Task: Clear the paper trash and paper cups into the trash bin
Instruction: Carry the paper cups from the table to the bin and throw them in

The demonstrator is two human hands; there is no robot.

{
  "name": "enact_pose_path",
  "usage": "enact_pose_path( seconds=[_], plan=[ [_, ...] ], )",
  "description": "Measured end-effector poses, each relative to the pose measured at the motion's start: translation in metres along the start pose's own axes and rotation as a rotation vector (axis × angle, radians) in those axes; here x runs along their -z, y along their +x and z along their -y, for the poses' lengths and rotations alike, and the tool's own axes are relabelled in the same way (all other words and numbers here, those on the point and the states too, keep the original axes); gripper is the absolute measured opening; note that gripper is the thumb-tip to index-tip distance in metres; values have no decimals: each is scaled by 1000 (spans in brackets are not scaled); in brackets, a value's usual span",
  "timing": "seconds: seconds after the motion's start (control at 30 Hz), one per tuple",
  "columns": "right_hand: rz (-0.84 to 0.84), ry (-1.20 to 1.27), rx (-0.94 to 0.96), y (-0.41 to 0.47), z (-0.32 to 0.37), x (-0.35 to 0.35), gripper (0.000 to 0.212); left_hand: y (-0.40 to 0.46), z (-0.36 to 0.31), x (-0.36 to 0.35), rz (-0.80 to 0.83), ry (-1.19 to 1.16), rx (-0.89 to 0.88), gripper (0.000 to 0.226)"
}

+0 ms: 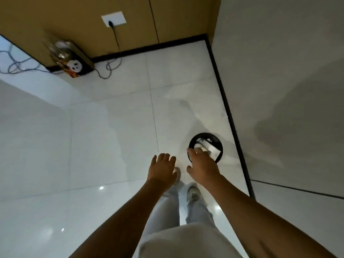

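Room: white glossy floor tiles (pixel 111 127) seen from above, with a tan wall panel (pixel 74 19) at the far side and a grey-white wall (pixel 288 71) on the right; a black baseboard (pixel 229 108) runs along the foot of both walls.
Far left: loose grey cables (pixel 16 65) lie on the floor near the left edge.
Box: a dark carton with a panda face (pixel 75 66) stands against the tan wall panel; something shiny sits on top of it, too blurred to name.
Socket: a white wall plate (pixel 114 19) on the tan wall panel, with a black plug in it; its black cord (pixel 117 43) hangs down and curls on the floor tiles.
Left hand: the left hand (pixel 162 169) is stretched forward over the floor tiles, palm down, fingers straight and a little spread; it holds nothing.
Legs: light trousers (pixel 167 211) and pale shoes (pixel 193 194) are visible below the two forearms.
Right hand: the right hand (pixel 202 166) reaches over the near rim of the trash bin, fingers loosely extended. Something pale shows at the fingertips; I cannot tell whether it is pinched or lies in the bin below.
Trash bin: the round black trash bin (pixel 204 135) stands on the floor tiles near the right wall, just beside the baseboard.
Paper trash: white crumpled paper trash (pixel 214 148) lies inside the trash bin.
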State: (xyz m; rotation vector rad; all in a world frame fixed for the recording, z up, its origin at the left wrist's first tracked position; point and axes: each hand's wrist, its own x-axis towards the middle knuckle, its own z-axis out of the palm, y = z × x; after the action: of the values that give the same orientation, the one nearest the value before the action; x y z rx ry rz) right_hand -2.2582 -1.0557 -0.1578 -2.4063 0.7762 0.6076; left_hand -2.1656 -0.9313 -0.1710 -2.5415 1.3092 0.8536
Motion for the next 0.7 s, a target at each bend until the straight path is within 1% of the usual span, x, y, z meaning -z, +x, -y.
enact_pose_path(
  seconds=[0.17,0.37,0.53,0.7],
  plan=[
    [49,-130,208,-34,62,11,60,-85,19,2,-67,-122,205,54],
    [146,-348,465,-65,162,-5,60,-184,72,-12,-190,-324,529,53],
    [211,-515,688,-97,268,-47,60,-278,130,-38,-302,-460,779,52],
    [298,-599,859,-143,379,-119,60,-386,191,-86,-311,-557,980,53]
  ],
)
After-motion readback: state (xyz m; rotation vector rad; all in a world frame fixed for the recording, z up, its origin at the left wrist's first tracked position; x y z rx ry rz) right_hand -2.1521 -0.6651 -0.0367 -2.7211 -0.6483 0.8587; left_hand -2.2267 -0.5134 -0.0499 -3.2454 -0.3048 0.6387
